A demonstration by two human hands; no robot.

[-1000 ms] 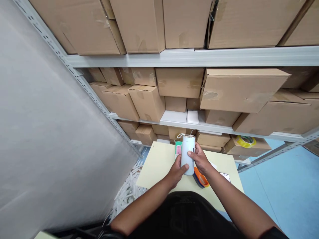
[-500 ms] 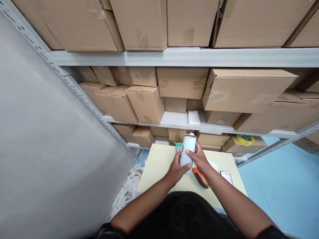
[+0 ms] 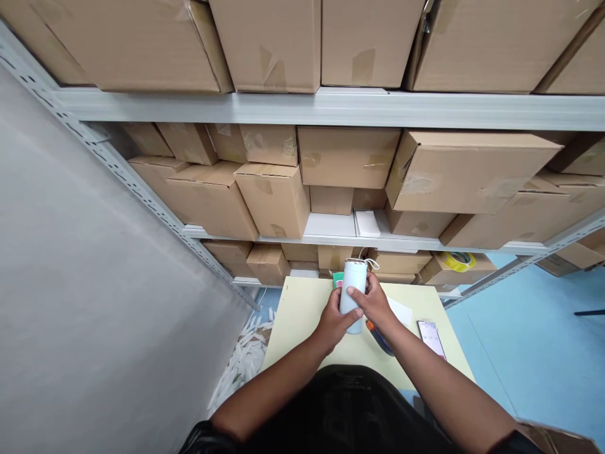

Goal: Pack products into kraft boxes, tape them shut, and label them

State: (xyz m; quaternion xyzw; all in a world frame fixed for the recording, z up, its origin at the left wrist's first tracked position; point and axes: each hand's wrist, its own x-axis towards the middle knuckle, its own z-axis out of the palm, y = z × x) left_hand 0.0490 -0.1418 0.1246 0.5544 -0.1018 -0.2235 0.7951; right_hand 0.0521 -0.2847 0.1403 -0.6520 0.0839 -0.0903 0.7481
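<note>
At lower centre, a pale-blue cylinder [image 3: 354, 279] is clasped by the left hand's [image 3: 332, 323] and right hand's [image 3: 375, 301] fingers; above, cartons [image 3: 348, 157] are shelved, contents hidden.

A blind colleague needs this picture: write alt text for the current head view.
A person's left hand and right hand hold a pale blue cylinder over a cream table. A phone lies at right; cardboard boxes line shelves beyond.
</note>
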